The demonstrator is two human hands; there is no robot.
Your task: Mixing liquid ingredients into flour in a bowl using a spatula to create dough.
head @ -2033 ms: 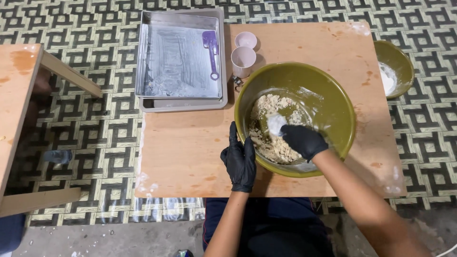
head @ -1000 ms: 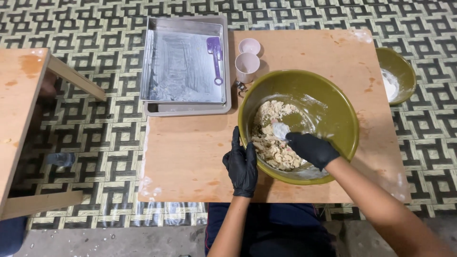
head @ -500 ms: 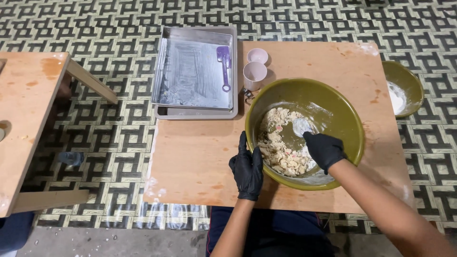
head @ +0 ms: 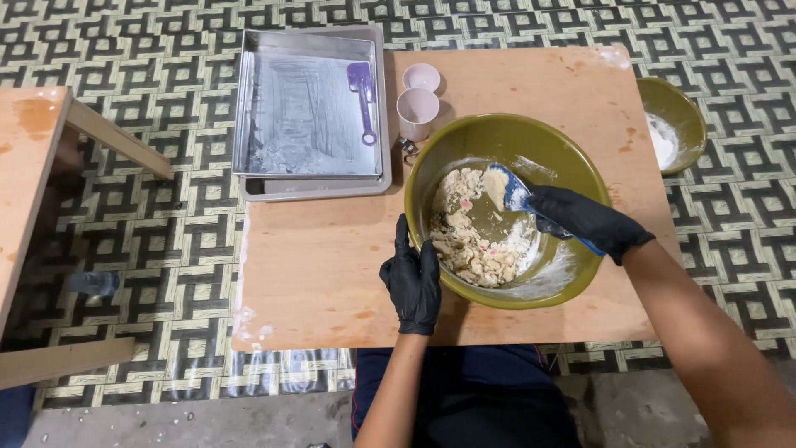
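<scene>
A large olive-green bowl (head: 572, 149) stands on a low wooden board (head: 332, 274) and holds crumbly pale dough (head: 468, 236). My right hand (head: 589, 220), in a black glove, grips a blue spatula (head: 510, 191) whose dough-smeared blade sits inside the bowl, right of the dough. My left hand (head: 412, 282), also gloved in black, presses flat against the bowl's near-left outer wall.
A metal baking tray (head: 311, 178) with a purple spatula (head: 363, 99) lies at the board's far left. Two small pale cups (head: 419, 112) stand beside it. A smaller green bowl (head: 680, 108) with white powder sits at the far right. A wooden table (head: 25, 182) stands left, on patterned floor.
My right hand has carried the spatula from the bowl's middle over to its right side. My left hand stays on the bowl's rim. The camera view has shifted slightly.
</scene>
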